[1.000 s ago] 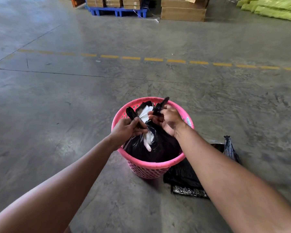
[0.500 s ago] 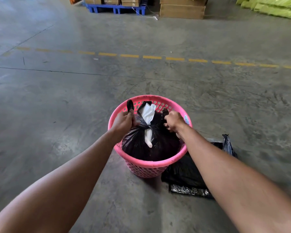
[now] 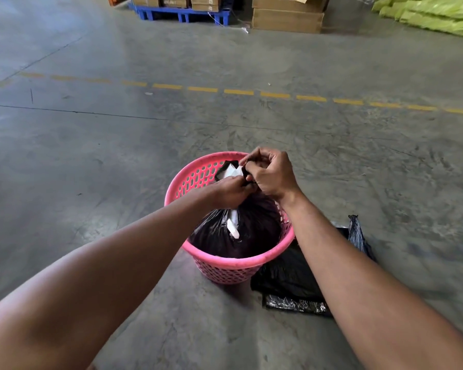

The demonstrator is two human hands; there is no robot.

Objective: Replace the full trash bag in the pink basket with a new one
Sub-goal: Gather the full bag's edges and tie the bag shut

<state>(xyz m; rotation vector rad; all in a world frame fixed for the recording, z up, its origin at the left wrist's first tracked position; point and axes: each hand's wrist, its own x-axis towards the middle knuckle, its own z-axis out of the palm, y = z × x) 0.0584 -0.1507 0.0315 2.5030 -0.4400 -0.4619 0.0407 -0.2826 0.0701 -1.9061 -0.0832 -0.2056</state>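
Observation:
A pink perforated basket [image 3: 226, 265] stands on the concrete floor and holds a full black trash bag [image 3: 254, 231] with white paper [image 3: 233, 225] poking out of its top. My left hand [image 3: 229, 192] and my right hand [image 3: 270, 174] meet above the bag's middle, both closed on the bag's black top ends. The ends themselves are mostly hidden by my fingers. A flat, folded black bag [image 3: 286, 279] lies on the floor against the basket's right side.
A dashed yellow line [image 3: 238, 92] crosses the floor beyond the basket. Far back stand cardboard boxes [image 3: 286, 17] and a blue pallet [image 3: 179, 13] with boxes. Green sacks [image 3: 433, 14] are piled at the top right.
My hands were apart, each pulling one end of the bag outward over the rim. They have come together above the bag's middle, still holding the ends.

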